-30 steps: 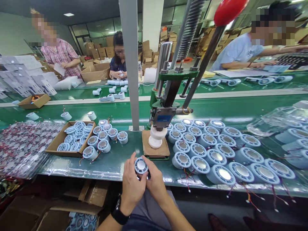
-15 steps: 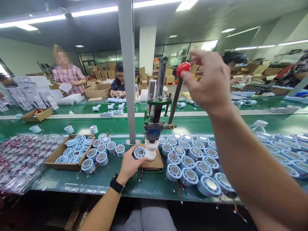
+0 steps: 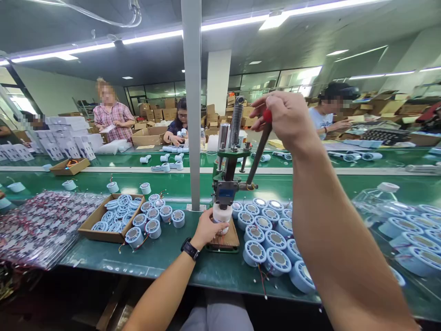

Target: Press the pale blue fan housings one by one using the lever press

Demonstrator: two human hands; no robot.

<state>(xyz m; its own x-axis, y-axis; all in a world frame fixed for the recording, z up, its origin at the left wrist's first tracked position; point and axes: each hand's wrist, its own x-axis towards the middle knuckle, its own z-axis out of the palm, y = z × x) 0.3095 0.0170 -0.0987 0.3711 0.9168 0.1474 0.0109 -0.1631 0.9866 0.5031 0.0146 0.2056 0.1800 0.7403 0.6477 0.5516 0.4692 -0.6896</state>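
Observation:
A hand press [image 3: 226,186] stands on the green bench, its white pressing block [image 3: 222,213] low over a wooden base [image 3: 229,240]. My left hand [image 3: 209,228] wraps round something at the base, under the block; the blue motor housing seen there before is mostly hidden by fingers and block. My right hand [image 3: 284,115] is closed on the red knob [image 3: 267,115] of the press lever [image 3: 258,154], some fingers stretched past it. Rows of blue round housings [image 3: 275,239] with silver centres stand right of the press, and a smaller group [image 3: 153,229] stands to its left.
An open carton [image 3: 103,234] of blue rings is at the left, beside wired boards [image 3: 44,225] in plastic. A grey post [image 3: 193,105] rises behind the press. A clear bottle [image 3: 377,197] lies at the right. Several people sit or stand across the bench.
My left hand has moved right, bringing the blue housing under the white block. My right hand has closed over the red knob. The camera view has shifted.

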